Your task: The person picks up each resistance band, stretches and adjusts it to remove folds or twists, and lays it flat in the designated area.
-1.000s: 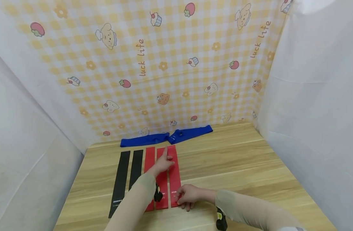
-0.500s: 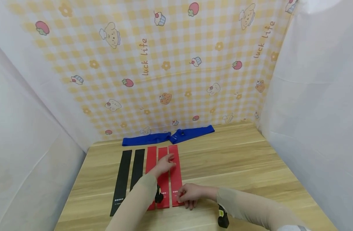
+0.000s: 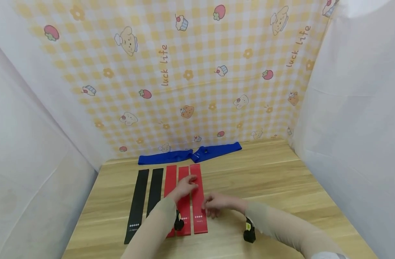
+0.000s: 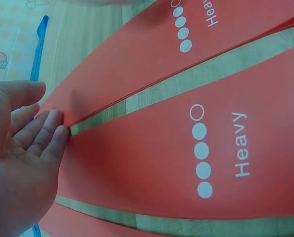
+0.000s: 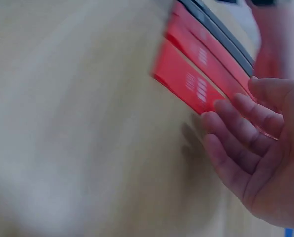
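Three red resistance bands lie flat side by side: a right one [image 3: 197, 199], a middle one [image 3: 184, 207] and a left one [image 3: 170, 178]. White dots and the word "Heavy" show on the middle band [image 4: 137, 168] in the left wrist view. My left hand [image 3: 186, 186] is over the far half of the middle and right bands, fingers loosely bent, holding nothing. At the right band's right edge, my right hand [image 3: 218, 202] hovers with relaxed fingers. In the right wrist view its palm [image 5: 280, 173] is bare, and a shadow falls on the wood beside it.
Two black bands [image 3: 139, 198] lie left of the red ones, partly covered by my left sleeve [image 3: 152, 230]. Blue bands [image 3: 216, 151] stretch along the back of the wooden table [image 3: 265, 180]. A checked cloth [image 3: 200, 86] hangs behind, with white curtains [image 3: 356, 108] at the sides.
My left hand has drawn back from the far ends of the red bands, its index finger no longer pointing. My right hand has left the right band's near end and moved away along its edge.
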Demonstrator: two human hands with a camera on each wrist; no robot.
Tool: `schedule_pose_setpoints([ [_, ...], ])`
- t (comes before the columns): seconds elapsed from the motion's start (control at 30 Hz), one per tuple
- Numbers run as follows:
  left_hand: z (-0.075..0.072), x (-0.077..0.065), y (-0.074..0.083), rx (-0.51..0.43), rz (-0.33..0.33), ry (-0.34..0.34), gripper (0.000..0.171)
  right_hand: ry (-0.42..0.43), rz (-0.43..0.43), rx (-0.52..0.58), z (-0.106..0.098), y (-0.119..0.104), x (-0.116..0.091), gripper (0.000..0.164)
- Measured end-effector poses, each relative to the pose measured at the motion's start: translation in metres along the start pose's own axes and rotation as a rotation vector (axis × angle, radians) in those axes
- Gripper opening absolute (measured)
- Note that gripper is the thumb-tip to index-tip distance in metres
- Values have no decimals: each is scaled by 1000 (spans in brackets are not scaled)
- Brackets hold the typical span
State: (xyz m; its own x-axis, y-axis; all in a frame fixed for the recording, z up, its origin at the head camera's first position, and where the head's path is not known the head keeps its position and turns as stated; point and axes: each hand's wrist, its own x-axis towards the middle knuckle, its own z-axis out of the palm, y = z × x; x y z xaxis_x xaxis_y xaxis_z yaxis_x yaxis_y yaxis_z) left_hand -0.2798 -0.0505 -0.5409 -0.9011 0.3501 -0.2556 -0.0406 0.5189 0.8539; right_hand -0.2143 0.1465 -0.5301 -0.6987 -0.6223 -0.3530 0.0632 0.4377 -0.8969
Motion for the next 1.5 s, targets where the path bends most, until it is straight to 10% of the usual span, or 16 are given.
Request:
schedule_pose_setpoints([
  [0.5, 2, 0, -11, -83, 5, 34, 43, 575, 20, -75, -73, -2, 60, 34],
  [1.5, 4, 3, -29, -309, 7, 110, 40, 583, 105, -485, -115, -2, 119, 59],
])
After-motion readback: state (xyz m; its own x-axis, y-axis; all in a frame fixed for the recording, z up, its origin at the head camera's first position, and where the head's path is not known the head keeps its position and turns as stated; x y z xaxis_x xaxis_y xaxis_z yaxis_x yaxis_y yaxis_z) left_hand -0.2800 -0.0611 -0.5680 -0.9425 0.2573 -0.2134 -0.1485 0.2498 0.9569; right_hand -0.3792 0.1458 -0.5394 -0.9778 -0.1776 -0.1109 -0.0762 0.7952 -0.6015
